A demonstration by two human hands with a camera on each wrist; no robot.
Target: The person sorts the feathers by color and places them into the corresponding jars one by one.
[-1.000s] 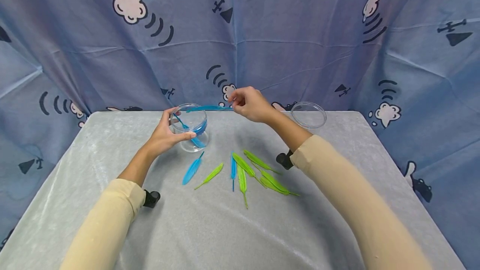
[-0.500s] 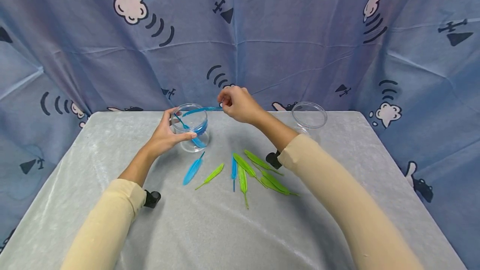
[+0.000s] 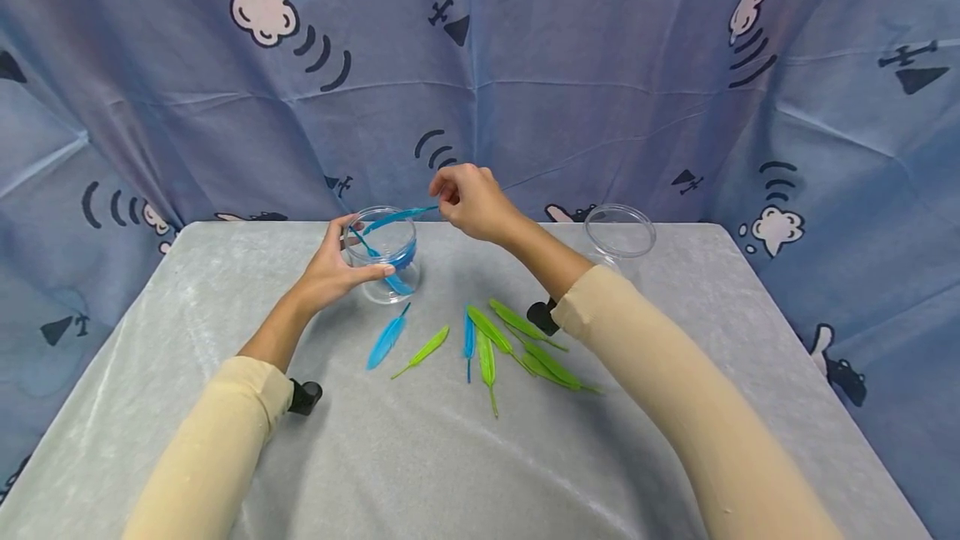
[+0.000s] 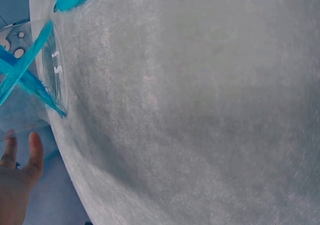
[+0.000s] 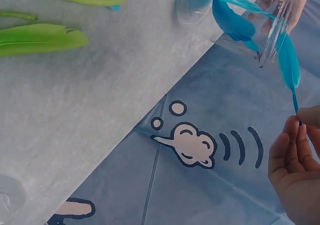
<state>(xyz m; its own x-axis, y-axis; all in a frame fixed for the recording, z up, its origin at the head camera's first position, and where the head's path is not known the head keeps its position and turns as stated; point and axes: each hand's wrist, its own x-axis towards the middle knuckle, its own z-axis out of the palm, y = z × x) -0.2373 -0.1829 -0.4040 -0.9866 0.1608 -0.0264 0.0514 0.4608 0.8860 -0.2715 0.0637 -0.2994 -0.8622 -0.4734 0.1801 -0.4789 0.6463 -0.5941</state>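
My left hand [image 3: 335, 266] grips a clear round jar [image 3: 384, 297] near the back left of the table, thumb across its near side and fingers behind. Inside the jar lie blue feathers [image 4: 22, 72], crossing each other. My right hand [image 3: 474, 203] pinches the quill of another blue feather [image 5: 288, 65] between thumb and fingertips. That feather slants over the jar's mouth, its vane tip dipping within the rim in the head view. In front of the jar, one blue feather [image 3: 386, 342] and one green feather [image 3: 427, 348] rest apart on the table.
Several green feathers [image 3: 551, 365] lie overlapping at the table's middle, with a blue feather [image 3: 469, 340] beside them. A clear round lid [image 3: 619, 252] stands at the back right. A patterned blue curtain [image 3: 600, 107] hangs behind the grey-covered table [image 3: 360, 465].
My right hand has moved left toward the jar and slightly up, bringing the pinched blue feather's tip inside the rim. My left hand and the jar have stayed put.
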